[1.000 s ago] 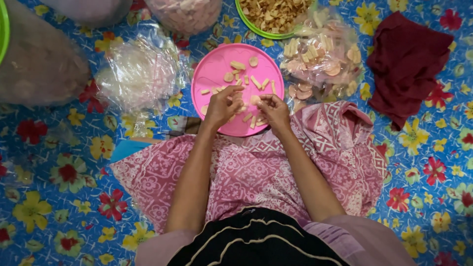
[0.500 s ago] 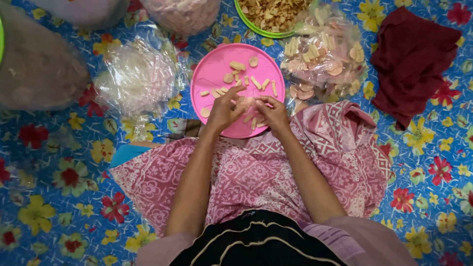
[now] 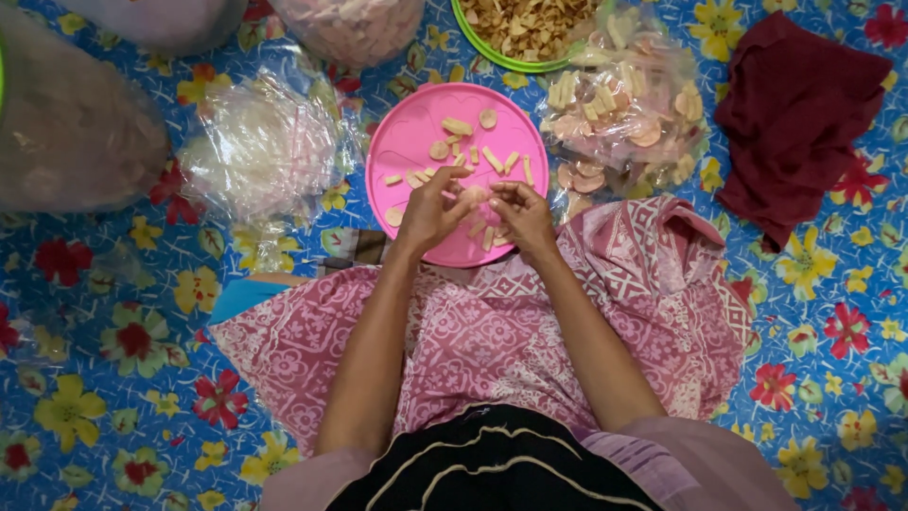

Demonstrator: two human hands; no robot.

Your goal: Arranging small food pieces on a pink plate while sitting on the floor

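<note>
Setting: blue floor mat [image 3: 104, 397] printed with red and yellow flowers, seen from above, with a pink patterned cloth [image 3: 492, 331] spread over the seated person's lap.
Landmark: round pink plate [image 3: 402, 142] on the mat, just beyond the lap cloth.
Pieces in hand: a small pale chip piece [image 3: 476, 195] is pinched between both hands over the near half of the plate; how much of it is covered I cannot tell.
Left hand [image 3: 430, 210]: fingers curled in narrow, tips closed on the piece.
Right hand [image 3: 522, 213]: fingers bent close, tips meeting the left hand's on the same piece.
On the plate: loose sticks and round slices [image 3: 463, 151] scattered across its middle and far half.
Doing it well: as a judgement, keeping the hands low above the plate lets any crumb drop inside its rim, and a light pinch should spare the brittle pieces.
Right of the plate: clear bag of mixed chips [image 3: 629, 109], touching the plate's edge.
Beyond the plate: green bowl [image 3: 492, 52] of brown chips.
Left of the plate: pile of empty clear bags [image 3: 260, 147], close to the rim.
Farther right: dark red cloth [image 3: 804, 104], well apart.
Open room: bare mat lies beside the plate's near left edge; the far side is crowded.
</note>
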